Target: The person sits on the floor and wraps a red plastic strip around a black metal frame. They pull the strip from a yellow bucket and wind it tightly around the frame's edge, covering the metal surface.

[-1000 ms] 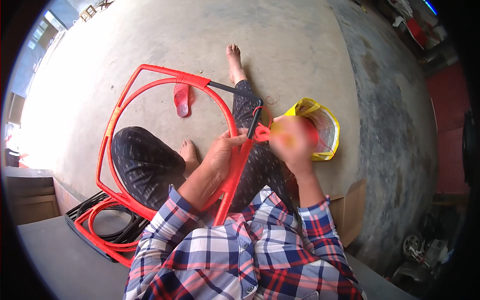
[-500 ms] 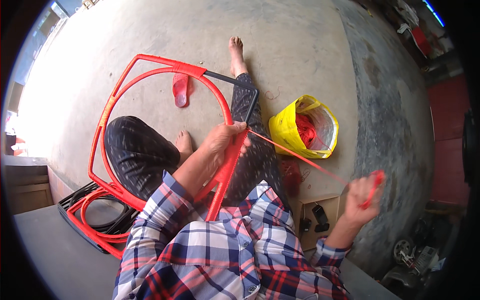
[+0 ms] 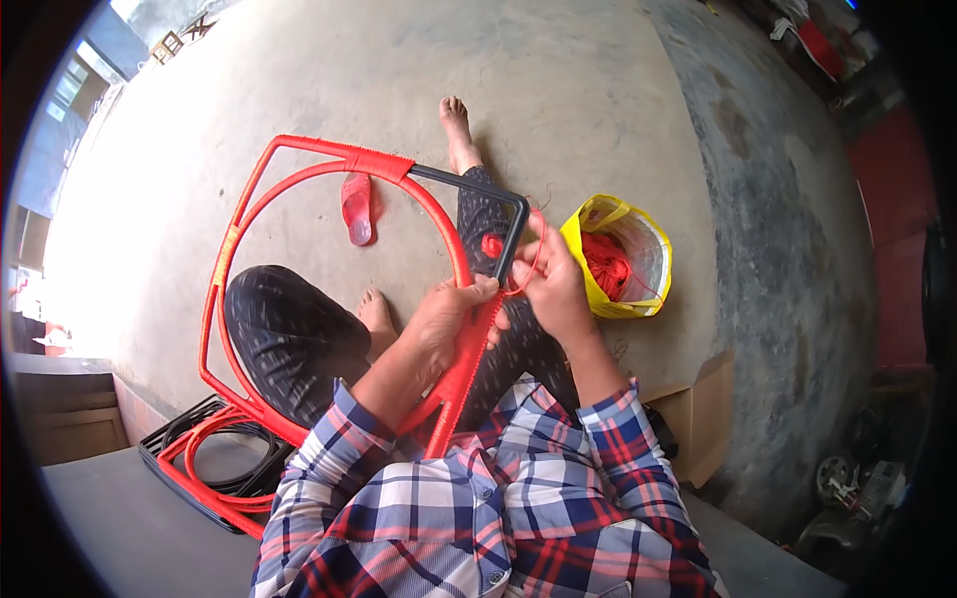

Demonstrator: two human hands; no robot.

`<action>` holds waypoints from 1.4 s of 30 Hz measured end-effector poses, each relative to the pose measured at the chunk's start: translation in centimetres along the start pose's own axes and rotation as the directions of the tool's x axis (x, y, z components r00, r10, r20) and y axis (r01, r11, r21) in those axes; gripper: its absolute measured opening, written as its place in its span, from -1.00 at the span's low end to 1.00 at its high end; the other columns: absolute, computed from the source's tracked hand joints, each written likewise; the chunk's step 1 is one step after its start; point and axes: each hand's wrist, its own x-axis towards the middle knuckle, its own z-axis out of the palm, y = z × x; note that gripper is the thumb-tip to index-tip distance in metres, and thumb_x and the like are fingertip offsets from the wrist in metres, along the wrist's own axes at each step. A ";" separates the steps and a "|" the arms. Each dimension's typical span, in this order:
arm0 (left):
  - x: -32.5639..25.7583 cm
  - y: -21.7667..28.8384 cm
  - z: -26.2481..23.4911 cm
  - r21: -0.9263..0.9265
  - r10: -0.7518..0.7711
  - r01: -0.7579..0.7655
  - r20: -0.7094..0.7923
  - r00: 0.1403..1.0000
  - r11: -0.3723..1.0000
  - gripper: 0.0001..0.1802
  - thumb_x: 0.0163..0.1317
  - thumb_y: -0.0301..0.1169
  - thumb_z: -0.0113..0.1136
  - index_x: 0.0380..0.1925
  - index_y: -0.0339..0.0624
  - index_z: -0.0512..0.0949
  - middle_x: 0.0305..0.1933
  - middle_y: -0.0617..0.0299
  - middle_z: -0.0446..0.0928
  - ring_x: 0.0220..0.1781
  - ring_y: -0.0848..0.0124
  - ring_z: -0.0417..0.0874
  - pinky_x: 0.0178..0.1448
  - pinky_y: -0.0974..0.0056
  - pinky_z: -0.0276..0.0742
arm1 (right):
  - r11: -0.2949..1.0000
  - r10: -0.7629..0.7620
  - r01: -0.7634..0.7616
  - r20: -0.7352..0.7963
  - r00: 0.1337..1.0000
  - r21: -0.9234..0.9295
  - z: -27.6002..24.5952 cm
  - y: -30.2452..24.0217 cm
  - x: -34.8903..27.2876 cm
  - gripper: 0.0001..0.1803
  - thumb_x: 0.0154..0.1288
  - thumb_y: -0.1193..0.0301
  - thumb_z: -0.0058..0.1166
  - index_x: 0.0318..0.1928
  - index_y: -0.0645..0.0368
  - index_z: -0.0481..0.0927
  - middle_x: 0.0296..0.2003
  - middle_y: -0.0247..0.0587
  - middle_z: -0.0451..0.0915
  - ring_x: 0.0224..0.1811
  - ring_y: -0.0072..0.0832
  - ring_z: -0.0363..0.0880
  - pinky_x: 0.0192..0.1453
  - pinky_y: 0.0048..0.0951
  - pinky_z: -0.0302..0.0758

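Frame [image 3: 329, 259] across the lap, bag [image 3: 620, 261] right of it, sandal [image 3: 356, 207] inside the frame

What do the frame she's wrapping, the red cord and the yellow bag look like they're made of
Frame: probably metal, painted black; the bare stretch is thin, straight and sharply bent at the corner.
Red cord: looks like glossy plastic strip, wound in tight even turns.
Yellow bag: thin plastic film, crumpled and shiny, slumped open on the floor.

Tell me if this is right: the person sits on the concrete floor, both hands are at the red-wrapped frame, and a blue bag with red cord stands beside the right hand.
Not quite. The bag is yellow, not blue, as the head view shows. The rest holds: both the left hand and the right hand are at the frame, and red cord fills the bag.
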 end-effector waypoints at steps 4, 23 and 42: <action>0.0 -0.1 -0.2 0.007 0.027 -0.027 0.012 1.000 1.000 -0.83 0.42 -0.34 0.08 -0.26 -0.21 0.49 -0.52 0.04 0.60 -0.62 0.33 0.58 -0.51 0.30 0.53 | 0.902 0.038 -0.055 0.048 0.998 0.427 1.3 -2.7 0.6 -0.25 0.28 0.67 -0.02 0.46 0.20 0.08 -0.18 -0.25 0.61 -0.16 -0.55 0.58 0.03 -0.51 0.54; 0.8 0.6 -1.7 -0.101 0.027 -0.023 0.032 0.999 0.995 -0.81 0.40 -0.29 0.11 -0.24 -0.19 0.45 -0.51 0.06 0.61 -0.61 0.34 0.59 -0.48 0.29 0.56 | 0.608 -0.194 0.111 0.012 0.981 0.786 -14.3 -4.3 -9.8 -0.80 0.37 0.31 0.16 -0.22 0.16 0.48 -0.43 -0.35 0.46 -0.43 -0.52 0.42 -0.04 -0.29 0.42; 0.6 -0.2 -1.9 -0.051 0.141 -0.146 -0.088 0.986 0.988 -0.53 0.20 -0.38 0.10 0.14 -0.21 0.42 -0.09 0.11 0.59 -0.17 0.34 0.63 -0.07 0.18 0.60 | 0.999 0.004 0.006 -0.257 0.966 0.038 -5.4 -1.9 -0.7 -0.85 0.27 0.58 0.19 -0.15 0.27 0.57 -0.17 -0.33 0.61 -0.11 -0.62 0.56 -0.08 -0.46 0.52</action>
